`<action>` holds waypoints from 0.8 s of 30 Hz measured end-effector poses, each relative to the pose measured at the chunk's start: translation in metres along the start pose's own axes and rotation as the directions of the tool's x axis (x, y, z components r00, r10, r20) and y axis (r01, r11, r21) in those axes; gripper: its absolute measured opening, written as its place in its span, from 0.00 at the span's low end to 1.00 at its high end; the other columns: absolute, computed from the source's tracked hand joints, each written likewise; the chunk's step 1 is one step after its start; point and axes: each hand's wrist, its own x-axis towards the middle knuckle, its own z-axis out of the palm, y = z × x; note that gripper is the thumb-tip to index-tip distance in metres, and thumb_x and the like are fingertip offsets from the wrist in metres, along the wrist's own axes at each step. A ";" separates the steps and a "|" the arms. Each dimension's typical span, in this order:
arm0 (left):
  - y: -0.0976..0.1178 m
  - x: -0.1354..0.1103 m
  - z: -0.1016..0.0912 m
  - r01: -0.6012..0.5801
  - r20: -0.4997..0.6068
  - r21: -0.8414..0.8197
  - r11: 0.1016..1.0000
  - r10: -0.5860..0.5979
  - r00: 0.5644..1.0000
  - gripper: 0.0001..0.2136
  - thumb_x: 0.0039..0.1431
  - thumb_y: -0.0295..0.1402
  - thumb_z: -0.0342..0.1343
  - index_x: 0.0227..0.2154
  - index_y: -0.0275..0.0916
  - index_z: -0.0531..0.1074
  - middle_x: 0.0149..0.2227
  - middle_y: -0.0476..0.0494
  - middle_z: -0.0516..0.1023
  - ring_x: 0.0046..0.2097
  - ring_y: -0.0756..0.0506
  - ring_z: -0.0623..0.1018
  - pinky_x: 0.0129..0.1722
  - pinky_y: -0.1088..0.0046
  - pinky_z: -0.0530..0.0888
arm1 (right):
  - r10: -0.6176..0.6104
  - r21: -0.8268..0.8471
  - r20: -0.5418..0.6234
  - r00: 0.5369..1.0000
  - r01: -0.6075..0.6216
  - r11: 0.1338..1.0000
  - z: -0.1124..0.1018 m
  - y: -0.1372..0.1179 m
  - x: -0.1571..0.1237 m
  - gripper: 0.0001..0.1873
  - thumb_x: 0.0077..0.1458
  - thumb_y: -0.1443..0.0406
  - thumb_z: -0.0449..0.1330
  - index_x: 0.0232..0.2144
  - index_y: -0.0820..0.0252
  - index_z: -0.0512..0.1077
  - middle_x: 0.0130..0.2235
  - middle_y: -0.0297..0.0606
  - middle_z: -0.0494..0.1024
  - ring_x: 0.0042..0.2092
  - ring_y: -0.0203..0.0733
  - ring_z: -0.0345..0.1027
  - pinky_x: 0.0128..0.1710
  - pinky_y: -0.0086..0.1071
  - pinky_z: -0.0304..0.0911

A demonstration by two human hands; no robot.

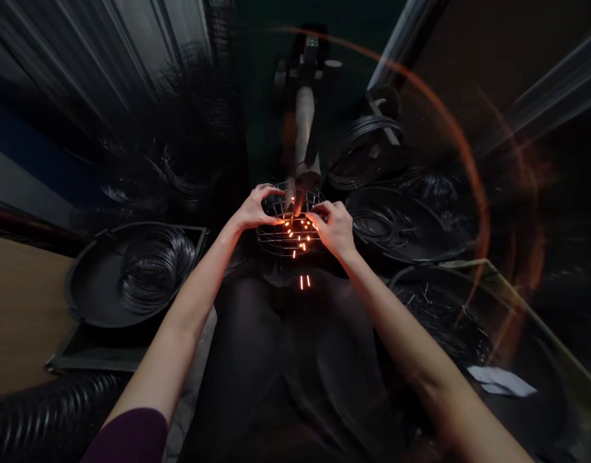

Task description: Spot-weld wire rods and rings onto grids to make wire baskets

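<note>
A round wire basket-like frame (276,239) of thin metal rods sits under the head of a welding machine (305,128). Bright orange sparks fall from the contact point at its near side. My left hand (257,207) curves around the frame's left side, thumb and fingers closed on its wires. On the right, my right hand (336,226) pinches the frame's edge close to the sparks. Whether a loose wire piece is also between those fingers is too small to tell.
A dark round pan (97,283) with coiled wire rings (155,270) stands at left. More wire rings (367,141) hang at right, above a pan (420,241). Another pan holds short wire pieces (425,308); a white cloth or paper (502,381) lies there.
</note>
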 end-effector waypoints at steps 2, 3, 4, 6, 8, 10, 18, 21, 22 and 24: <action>-0.010 -0.013 0.005 -0.010 -0.054 -0.089 0.996 0.005 0.999 0.41 0.38 0.44 0.72 0.57 0.42 0.63 0.60 0.38 0.63 0.64 0.36 0.62 0.66 0.55 0.58 | 0.052 0.089 0.029 0.998 -0.054 0.995 -0.018 0.002 -0.015 0.20 0.62 0.52 0.50 0.34 0.58 0.75 0.37 0.41 0.73 0.37 0.40 0.67 0.43 0.36 0.64; -0.017 -0.022 0.009 0.007 -0.083 -0.150 0.989 -0.020 0.996 0.45 0.38 0.45 0.72 0.60 0.43 0.59 0.62 0.36 0.60 0.66 0.35 0.60 0.67 0.54 0.57 | 0.082 0.144 0.059 0.995 -0.090 0.985 -0.029 0.004 -0.026 0.24 0.64 0.51 0.46 0.35 0.57 0.75 0.38 0.41 0.74 0.39 0.41 0.68 0.45 0.37 0.64; -0.024 -0.032 0.014 0.040 -0.099 -0.220 0.975 -0.063 0.993 0.50 0.37 0.47 0.72 0.62 0.44 0.54 0.64 0.35 0.56 0.67 0.34 0.57 0.66 0.52 0.57 | 0.113 0.192 0.100 0.989 -0.131 0.973 -0.040 0.007 -0.038 0.27 0.64 0.49 0.43 0.35 0.57 0.75 0.38 0.41 0.75 0.40 0.41 0.69 0.45 0.37 0.64; -0.040 -0.053 0.027 0.145 -0.081 -0.371 0.917 -0.187 0.979 0.56 0.34 0.50 0.72 0.64 0.46 0.45 0.66 0.30 0.51 0.68 0.31 0.55 0.64 0.47 0.59 | 0.190 0.248 0.214 0.958 -0.242 0.938 -0.060 0.012 -0.066 0.30 0.63 0.44 0.42 0.35 0.57 0.74 0.36 0.40 0.76 0.40 0.41 0.69 0.43 0.37 0.65; -0.053 -0.068 0.040 0.235 -0.055 -0.497 0.836 -0.300 0.952 0.59 0.32 0.52 0.72 0.64 0.49 0.40 0.65 0.28 0.51 0.67 0.31 0.57 0.60 0.45 0.63 | 0.282 0.284 0.360 0.889 -0.392 0.875 -0.072 0.018 -0.095 0.32 0.60 0.40 0.44 0.36 0.59 0.72 0.31 0.39 0.75 0.34 0.39 0.69 0.37 0.35 0.66; -0.058 -0.076 0.046 0.249 -0.091 -0.557 0.792 -0.356 0.930 0.59 0.31 0.53 0.72 0.62 0.51 0.39 0.63 0.30 0.54 0.65 0.33 0.61 0.59 0.47 0.65 | 0.338 0.344 0.523 0.782 -0.557 0.756 -0.075 0.022 -0.119 0.32 0.55 0.38 0.49 0.38 0.60 0.70 0.29 0.38 0.74 0.30 0.38 0.69 0.33 0.34 0.67; 0.004 -0.095 0.011 -0.023 -0.202 -0.228 0.973 -0.024 0.979 0.46 0.37 0.47 0.72 0.57 0.46 0.52 0.57 0.37 0.62 0.60 0.39 0.66 0.62 0.55 0.64 | 0.216 0.361 0.671 0.709 -0.567 0.740 -0.065 -0.020 -0.113 0.35 0.49 0.50 0.64 0.55 0.62 0.66 0.27 0.33 0.75 0.23 0.33 0.65 0.23 0.28 0.62; 0.038 -0.098 0.009 -0.068 -0.089 -0.026 0.997 0.065 0.994 0.40 0.39 0.41 0.71 0.55 0.44 0.59 0.56 0.37 0.64 0.58 0.37 0.66 0.60 0.55 0.66 | 0.104 0.315 0.667 0.737 -0.406 0.858 -0.050 -0.040 -0.075 0.25 0.49 0.54 0.65 0.47 0.61 0.73 0.25 0.31 0.74 0.24 0.32 0.65 0.24 0.27 0.59; 0.047 -0.097 0.011 -0.073 -0.053 0.035 0.997 0.074 0.996 0.38 0.39 0.39 0.71 0.54 0.43 0.61 0.56 0.38 0.64 0.58 0.37 0.66 0.59 0.54 0.66 | 0.084 0.272 0.686 0.723 -0.362 0.892 -0.044 -0.043 -0.064 0.19 0.49 0.55 0.65 0.41 0.61 0.76 0.26 0.32 0.76 0.27 0.33 0.67 0.26 0.27 0.60; 0.058 -0.094 0.016 -0.080 -0.004 0.140 0.987 0.082 0.997 0.34 0.39 0.37 0.71 0.51 0.42 0.65 0.56 0.37 0.64 0.58 0.35 0.64 0.59 0.53 0.65 | 0.086 0.139 0.687 0.722 -0.248 0.959 -0.032 -0.045 -0.049 0.12 0.51 0.58 0.64 0.33 0.62 0.78 0.31 0.35 0.79 0.33 0.37 0.72 0.32 0.28 0.63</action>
